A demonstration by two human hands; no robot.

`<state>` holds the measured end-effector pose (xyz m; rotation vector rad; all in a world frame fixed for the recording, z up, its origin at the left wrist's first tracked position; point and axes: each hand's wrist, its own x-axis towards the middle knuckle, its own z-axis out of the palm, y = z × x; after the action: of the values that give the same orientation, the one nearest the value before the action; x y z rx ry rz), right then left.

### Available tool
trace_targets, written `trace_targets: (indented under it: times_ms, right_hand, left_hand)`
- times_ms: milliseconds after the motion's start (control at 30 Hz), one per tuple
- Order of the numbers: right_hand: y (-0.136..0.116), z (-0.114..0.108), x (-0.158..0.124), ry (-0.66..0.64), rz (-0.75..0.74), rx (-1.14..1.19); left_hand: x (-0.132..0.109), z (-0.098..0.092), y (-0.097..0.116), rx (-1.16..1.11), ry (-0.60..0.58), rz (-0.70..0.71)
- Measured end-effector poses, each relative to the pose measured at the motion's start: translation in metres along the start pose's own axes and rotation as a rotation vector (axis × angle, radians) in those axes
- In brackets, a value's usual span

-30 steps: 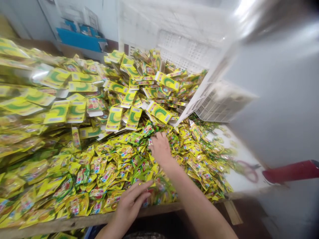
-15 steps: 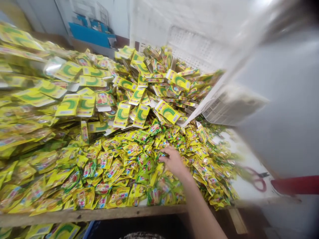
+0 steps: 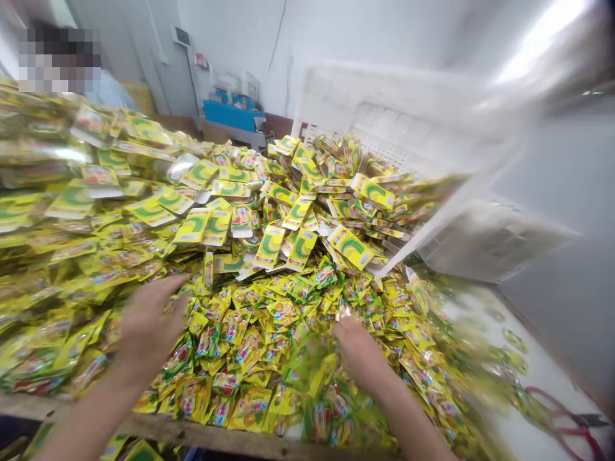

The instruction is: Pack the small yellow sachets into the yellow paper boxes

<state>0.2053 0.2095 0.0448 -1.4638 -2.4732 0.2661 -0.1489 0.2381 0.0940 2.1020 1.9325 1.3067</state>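
Observation:
Small shiny yellow and green packets (image 3: 250, 346) cover the front of the table in a thick heap. My left hand (image 3: 151, 314) hovers over the packets on the left, its fingers stretched out and somewhat blurred, holding nothing that I can see. To the right, my right hand (image 3: 355, 346) reaches down to the heap with its fingers drawn together. Something pale shows at its fingertips, but I cannot make out what it is. Blurred green packets (image 3: 302, 352) are just left of that hand. Flat yellow cartons (image 3: 302, 250) with green curves are piled behind the packets.
A white plastic crate (image 3: 398, 256) lies tipped at the back right, with cartons spilling from its mouth. Red-handled scissors (image 3: 576, 432) rest on the white tabletop (image 3: 485, 307) at right. A wooden edge (image 3: 211, 438) runs along the front. Another person (image 3: 110, 89) is at the far left.
My left hand has come into view from the left. My right hand is still at the packets, a little lower and further right in view. The view has swung left and up, revealing another person.

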Motion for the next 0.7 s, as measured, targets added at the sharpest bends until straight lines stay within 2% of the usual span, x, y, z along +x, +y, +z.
trace_targets:
  times_ms: [100,167,233,300,400,500,567,600,633,700]
  right_hand:
    - [0.003,0.005,-0.020,0.031,0.034,0.057]
    - [0.009,0.009,-0.032,0.115,0.076,0.186]
    - [0.016,0.011,-0.044,0.228,0.185,0.354]
    - [0.020,0.013,-0.052,0.310,0.346,0.598]
    - [0.021,0.015,-0.057,0.336,0.556,1.158]
    - [0.017,0.018,-0.058,0.331,0.638,1.496]
    - [0.013,0.018,-0.059,0.327,0.662,1.537]
    - [0.010,0.016,-0.058,0.337,0.677,1.557]
    - [0.006,0.013,-0.058,0.363,0.685,1.576]
    - [-0.005,0.004,-0.054,0.449,0.658,1.581]
  left_hand:
    - [0.043,0.037,0.005,0.046,-0.136,0.191]
    - [0.072,0.064,0.009,0.063,-0.210,0.284]
    - [0.096,0.082,0.011,0.062,-0.272,0.360]
    - [0.113,0.090,0.012,0.042,-0.312,0.412]
    - [0.121,0.083,0.017,-0.008,-0.313,0.427]
    - [0.103,0.062,0.034,-0.084,-0.191,0.320]
    - [0.071,0.048,0.050,-0.132,-0.106,0.213]
    - [0.050,0.044,0.058,-0.160,-0.109,0.168]
    - [0.026,0.041,0.066,-0.198,-0.173,0.134]
    - [-0.025,0.045,0.078,-0.438,-0.481,-0.042]
